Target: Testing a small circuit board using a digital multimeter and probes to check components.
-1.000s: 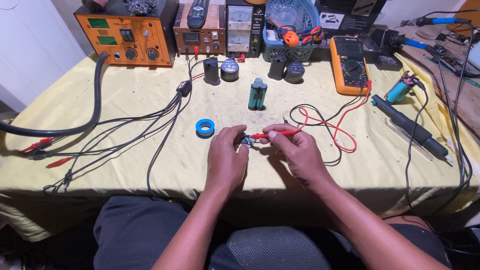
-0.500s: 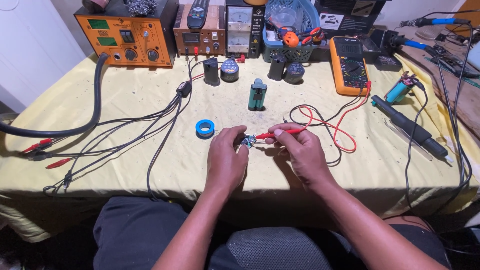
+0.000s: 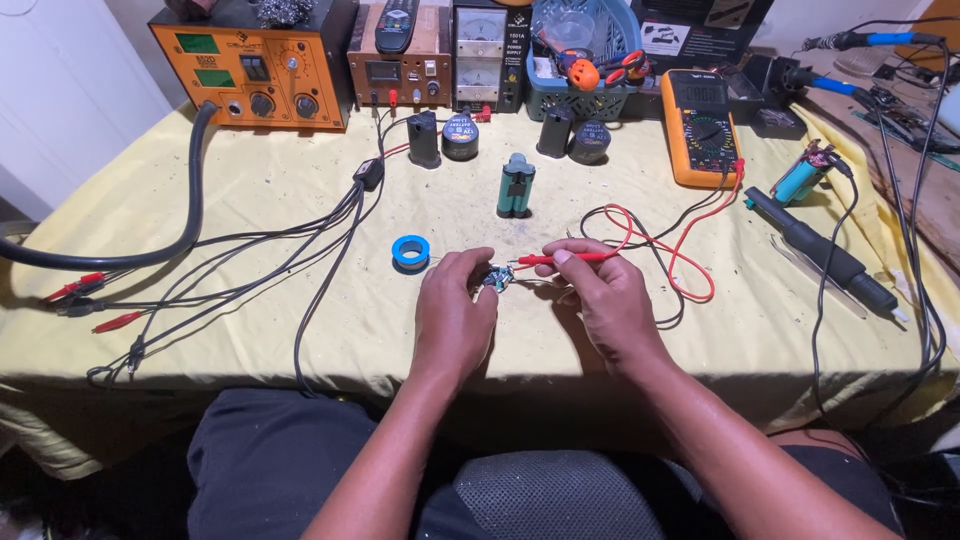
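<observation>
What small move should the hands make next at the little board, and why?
Probably hold steady and press the red probe tip onto a contact of the small circuit board. The left hand pinches the board on the yellow cloth, the right hand aims the probe at it, and whether they touch is unclear.

Bright, even overhead light, soft shadows beneath both hands, sharp focus, slight wide-angle bending at the edges.

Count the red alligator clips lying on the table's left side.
2. One red clip lies near the table's left edge; the other is just below and right of it. More may hide among the cables.
</observation>
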